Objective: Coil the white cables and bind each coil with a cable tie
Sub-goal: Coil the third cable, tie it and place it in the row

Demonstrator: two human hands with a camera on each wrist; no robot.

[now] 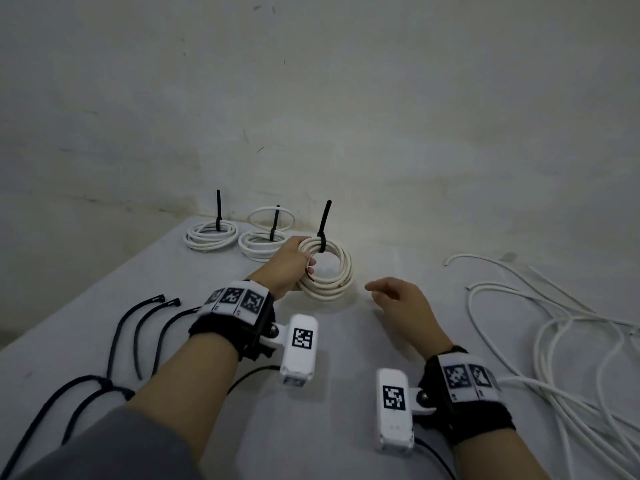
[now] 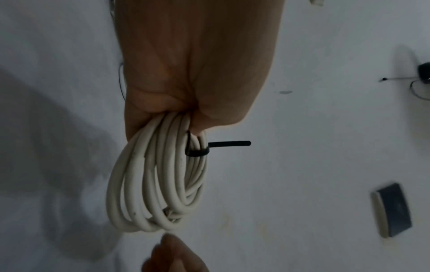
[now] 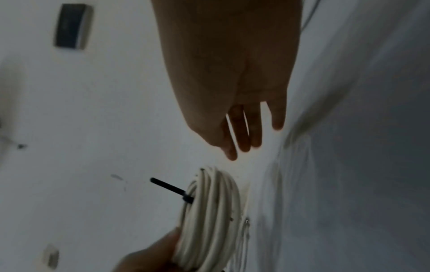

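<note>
My left hand (image 1: 294, 265) grips the left side of a white cable coil (image 1: 332, 271) at the back middle of the white table (image 1: 86, 317). A black cable tie (image 1: 323, 225) binds this coil, its tail sticking up. The left wrist view shows the coil (image 2: 153, 184) hanging from my curled fingers (image 2: 163, 103), with the tie (image 2: 197, 150) around it. My right hand (image 1: 398, 296) hovers to the right of the coil, fingers (image 3: 244, 132) straight and holding nothing. The right wrist view shows the coil (image 3: 209, 211) and its tie tail (image 3: 167, 187) just beyond my fingertips.
Two more tied coils (image 1: 211, 233) (image 1: 261, 242) lie at the back left by the wall. Three loose black ties (image 1: 145, 327) lie at the left. A tangle of uncoiled white cable (image 1: 554, 341) spreads over the right side. Black wires (image 1: 52, 410) trail at the front left.
</note>
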